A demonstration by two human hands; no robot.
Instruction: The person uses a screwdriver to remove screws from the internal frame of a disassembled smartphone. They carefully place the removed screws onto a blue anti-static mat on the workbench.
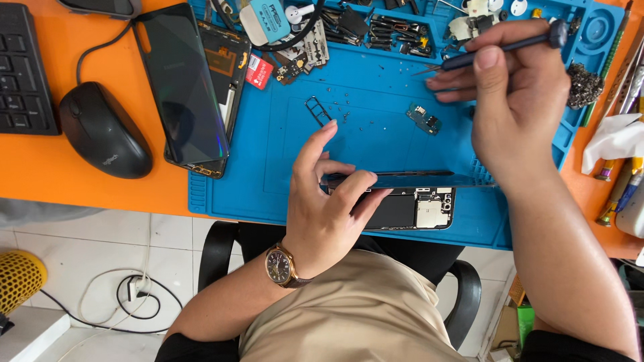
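Left hand (322, 214) pinches the opened phone (409, 201) on edge at the mat's (282, 154) 6 o'clock. Right hand (510, 100) grips a screwdriver (510, 47) at 1 o'clock. Screws (339, 110) and a board (424, 119) lie out; disassembly looks partway done.

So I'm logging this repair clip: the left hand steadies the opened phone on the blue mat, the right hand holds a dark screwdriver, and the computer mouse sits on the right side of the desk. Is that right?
Not quite. In the head view the black mouse sits on the left side of the desk, beside the keyboard. The rest holds: the left hand steadies the opened phone on the blue mat, and the right hand holds a dark screwdriver.
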